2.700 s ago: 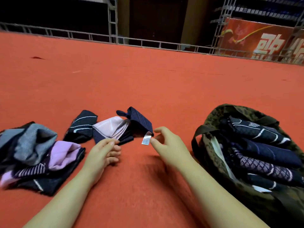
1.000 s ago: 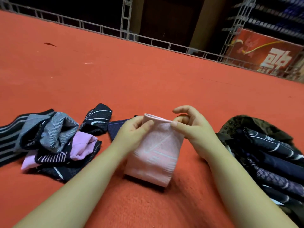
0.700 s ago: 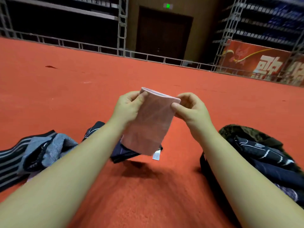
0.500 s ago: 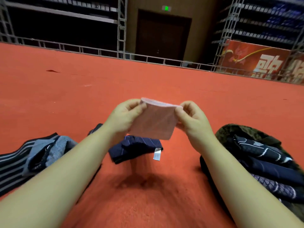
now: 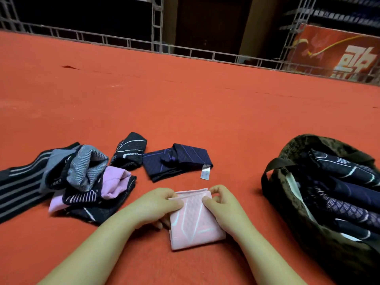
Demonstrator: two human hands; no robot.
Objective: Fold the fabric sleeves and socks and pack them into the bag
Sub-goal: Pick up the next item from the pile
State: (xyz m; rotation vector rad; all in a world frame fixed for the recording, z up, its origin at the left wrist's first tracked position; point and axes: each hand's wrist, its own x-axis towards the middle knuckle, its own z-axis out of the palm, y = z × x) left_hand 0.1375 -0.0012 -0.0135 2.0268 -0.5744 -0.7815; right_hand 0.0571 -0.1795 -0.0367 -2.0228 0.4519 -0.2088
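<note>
A pink fabric sleeve (image 5: 195,223) lies folded in a flat square on the red carpet in front of me. My left hand (image 5: 156,204) pinches its far left corner and my right hand (image 5: 222,202) pinches its far right corner. A dark camouflage bag (image 5: 287,194) stands open at the right, with several dark folded sleeves (image 5: 345,194) stacked inside. A navy sleeve with a white tag (image 5: 176,161) lies just beyond my hands.
A loose pile of grey, black striped and lilac sleeves and socks (image 5: 82,177) lies at the left, with a black folded piece (image 5: 129,151) beside it. A metal truss rail (image 5: 185,52) bounds the far edge of the red carpet (image 5: 205,103).
Both hands picked the pink sleeve off the carpet, held it up in the air, then brought it down folded flat on the carpet. The navy sleeve stayed on the floor.
</note>
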